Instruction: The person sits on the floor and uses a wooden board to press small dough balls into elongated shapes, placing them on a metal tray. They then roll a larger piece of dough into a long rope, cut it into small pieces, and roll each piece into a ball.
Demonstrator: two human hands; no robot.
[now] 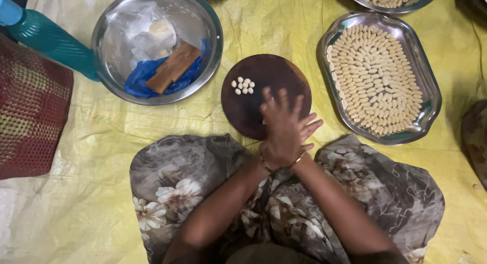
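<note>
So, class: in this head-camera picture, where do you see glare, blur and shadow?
Head view: glare streaks the rim of the steel bowl and the tray; the pressed-together left hand and right hand are motion-blurred, while the dough pieces on the round board stay sharp; the corners fall into shadow.

bare forearms, thin gold bangles at both wrists, grey-brown garment (203,167) with pale flower print
</note>
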